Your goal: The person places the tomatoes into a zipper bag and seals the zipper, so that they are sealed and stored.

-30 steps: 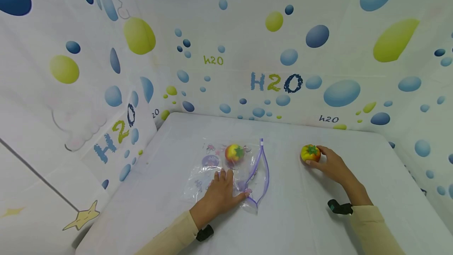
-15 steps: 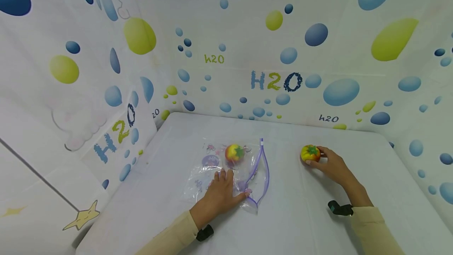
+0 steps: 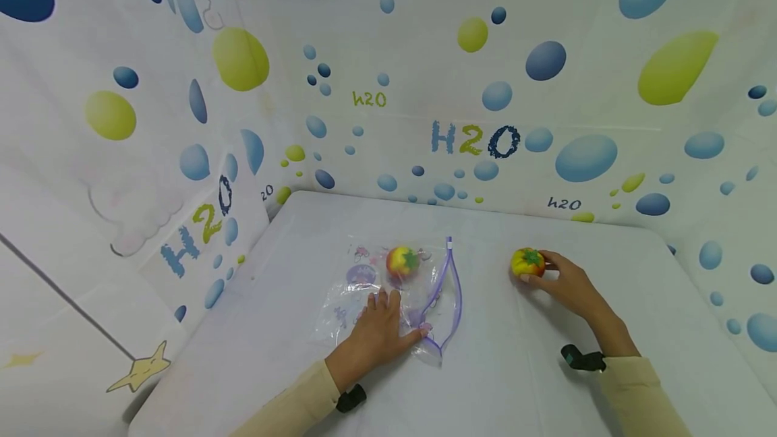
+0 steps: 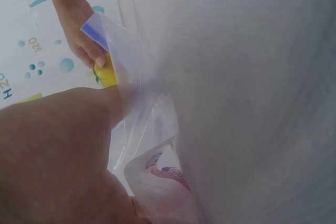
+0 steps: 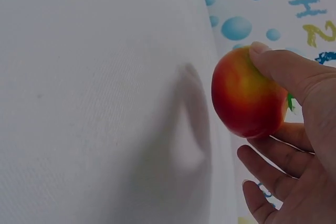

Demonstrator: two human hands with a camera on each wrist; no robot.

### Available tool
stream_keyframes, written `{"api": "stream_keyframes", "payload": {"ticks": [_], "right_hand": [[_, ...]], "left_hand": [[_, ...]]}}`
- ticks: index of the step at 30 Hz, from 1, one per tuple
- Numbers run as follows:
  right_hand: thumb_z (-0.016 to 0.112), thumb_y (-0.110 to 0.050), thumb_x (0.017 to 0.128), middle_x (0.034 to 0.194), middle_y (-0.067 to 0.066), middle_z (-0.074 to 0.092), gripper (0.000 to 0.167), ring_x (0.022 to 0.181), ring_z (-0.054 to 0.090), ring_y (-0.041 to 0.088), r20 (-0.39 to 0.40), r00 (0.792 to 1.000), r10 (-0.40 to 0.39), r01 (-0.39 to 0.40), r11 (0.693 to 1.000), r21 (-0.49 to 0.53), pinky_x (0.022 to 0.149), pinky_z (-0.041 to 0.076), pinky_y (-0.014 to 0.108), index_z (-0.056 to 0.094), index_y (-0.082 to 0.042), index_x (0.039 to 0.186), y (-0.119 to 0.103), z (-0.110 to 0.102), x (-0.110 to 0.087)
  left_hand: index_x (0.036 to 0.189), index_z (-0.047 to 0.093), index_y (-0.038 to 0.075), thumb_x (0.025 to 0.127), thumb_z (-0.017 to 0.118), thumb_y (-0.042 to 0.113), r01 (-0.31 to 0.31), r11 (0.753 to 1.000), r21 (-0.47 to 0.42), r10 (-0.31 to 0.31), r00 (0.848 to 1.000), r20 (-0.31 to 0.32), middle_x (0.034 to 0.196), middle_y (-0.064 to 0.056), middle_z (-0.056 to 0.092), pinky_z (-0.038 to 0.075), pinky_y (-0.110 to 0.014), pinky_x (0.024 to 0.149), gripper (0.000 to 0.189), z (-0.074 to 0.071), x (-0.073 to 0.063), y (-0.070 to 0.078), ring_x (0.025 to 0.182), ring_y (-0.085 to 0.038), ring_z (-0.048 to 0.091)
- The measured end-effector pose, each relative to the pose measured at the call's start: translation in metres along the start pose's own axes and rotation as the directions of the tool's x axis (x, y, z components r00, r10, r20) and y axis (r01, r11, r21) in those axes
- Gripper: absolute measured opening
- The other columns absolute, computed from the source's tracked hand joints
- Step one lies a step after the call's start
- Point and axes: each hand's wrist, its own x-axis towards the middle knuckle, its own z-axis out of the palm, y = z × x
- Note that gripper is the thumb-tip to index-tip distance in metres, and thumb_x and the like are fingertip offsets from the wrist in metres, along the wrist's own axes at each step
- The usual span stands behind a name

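Note:
A clear zip bag point(image 3: 340, 312) with a purple zip edge and printed pictures lies on the white table. Inside it sits a red-and-yellow toy tomato point(image 3: 399, 261) with a green leafy top. My left hand point(image 3: 378, 336) rests on the near part of the bag, fingers extended, thumb out by the zip edge, which bows apart. To the right, my right hand point(image 3: 570, 283) grips a second toy tomato point(image 3: 525, 263) between thumb and fingers. The right wrist view shows this tomato point(image 5: 247, 95) held above the table, its shadow beneath. In the left wrist view the bag's plastic point(image 4: 149, 114) partly hides the left fingers.
The white table point(image 3: 485, 383) meets a printed sheet point(image 3: 413, 46) with coloured spots hanging at the back and left. A black wrist device point(image 3: 583, 357) sits under the right wrist, another point(image 3: 351, 398) under the left.
My right hand has shifted slightly to the left with the toy tomato in its grip. The left hand and the bag have stayed in place.

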Motion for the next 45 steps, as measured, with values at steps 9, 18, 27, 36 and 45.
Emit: {"api": "stream_keyframes", "payload": {"ticks": [9, 18, 27, 36, 45], "right_hand": [[0.071, -0.059, 0.096, 0.152, 0.032, 0.049, 0.094, 0.136, 0.049, 0.051, 0.002, 1.000, -0.021, 0.021, 1.000, 0.002, 0.104, 0.049, 0.068, 0.038, 0.004, 0.158, -0.012, 0.002, -0.005], [0.074, -0.050, 0.097, 0.155, 0.030, 0.049, 0.084, 0.134, 0.052, 0.048, -0.017, 0.994, -0.108, 0.108, 0.994, 0.013, 0.107, 0.048, 0.065, 0.042, 0.001, 0.156, -0.024, 0.007, -0.010], [0.076, -0.046, 0.097, 0.155, 0.027, 0.050, 0.080, 0.137, 0.052, 0.046, -0.015, 0.989, -0.144, 0.145, 0.989, 0.039, 0.108, 0.048, 0.064, 0.044, -0.001, 0.156, -0.035, 0.013, -0.016], [0.077, -0.044, 0.096, 0.153, 0.024, 0.054, 0.077, 0.132, 0.056, 0.043, -0.008, 0.984, -0.179, 0.179, 0.983, 0.034, 0.107, 0.049, 0.063, 0.047, -0.004, 0.155, -0.047, 0.022, -0.022], [0.079, -0.042, 0.095, 0.153, 0.020, 0.056, 0.076, 0.132, 0.058, 0.041, 0.021, 0.977, -0.212, 0.211, 0.976, 0.047, 0.107, 0.049, 0.063, 0.048, -0.006, 0.155, -0.057, 0.034, -0.027]], "left_hand": [[0.141, 0.042, -0.009, 0.094, 0.069, 0.063, 0.001, 1.000, -0.010, -0.001, 1.000, 0.006, 0.149, -0.044, 0.044, 0.047, -0.066, 0.107, 0.089, -0.004, -0.001, 0.003, 0.138, -0.063, 0.045], [0.140, 0.042, -0.008, 0.094, 0.068, 0.064, 0.001, 1.000, -0.005, -0.001, 1.000, 0.005, 0.149, -0.044, 0.044, 0.047, -0.065, 0.108, 0.089, -0.003, -0.001, 0.002, 0.138, -0.063, 0.046], [0.142, 0.042, -0.007, 0.094, 0.068, 0.065, 0.008, 1.000, 0.004, -0.009, 1.000, 0.008, 0.149, -0.043, 0.045, 0.048, -0.066, 0.107, 0.090, -0.001, 0.001, 0.001, 0.138, -0.062, 0.045], [0.140, 0.042, -0.007, 0.094, 0.067, 0.066, -0.003, 1.000, 0.018, 0.003, 1.000, 0.001, 0.147, -0.042, 0.047, 0.049, -0.064, 0.106, 0.090, 0.002, 0.002, -0.002, 0.136, -0.061, 0.048], [0.144, 0.041, -0.007, 0.095, 0.065, 0.067, -0.001, 1.000, 0.020, 0.001, 1.000, 0.008, 0.150, -0.043, 0.044, 0.048, -0.065, 0.108, 0.093, 0.002, 0.002, -0.002, 0.139, -0.061, 0.045]]}}
